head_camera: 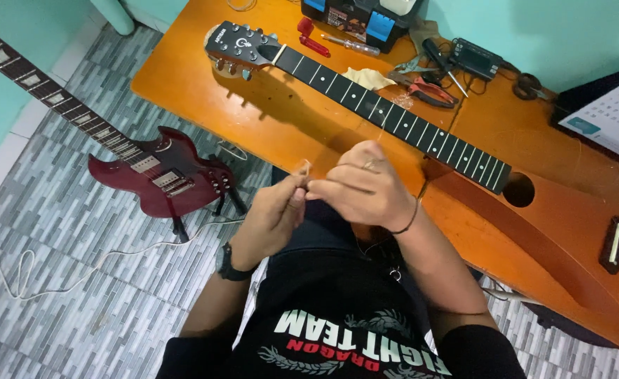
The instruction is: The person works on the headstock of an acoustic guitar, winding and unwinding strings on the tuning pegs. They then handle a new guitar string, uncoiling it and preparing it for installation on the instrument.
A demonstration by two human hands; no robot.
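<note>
My fingers (pixel 302 193) are pinched together on a thin, pale guitar string (pixel 304 168), its coiled end sticking up just above my left hand (pixel 274 217); my right hand (pixel 362 189), ring on one finger and a dark band at the wrist, closes on the same string from the other side, so both hands are clamped on it above my lap.

The biggest thing here, the orange wooden desk (pixel 204 91), carries the orange-brown acoustic guitar (pixel 569 224) lying flat beyond my hands, its dark fretboard (pixel 393 116) running up to the black headstock (pixel 243 45). I can make out no strings along the neck, so I judge the guitar is stripped and restringing has barely begun: the string is not yet on the bridge (pixel 616 243) or the tuners.

A dark red electric guitar (pixel 162 175) stands on the grey tiled floor (pixel 78 309) to my left. Red-handled pliers (pixel 425 90), a screwdriver (pixel 351 45) and a red string winder (pixel 311 36) lie near the neck.
</note>
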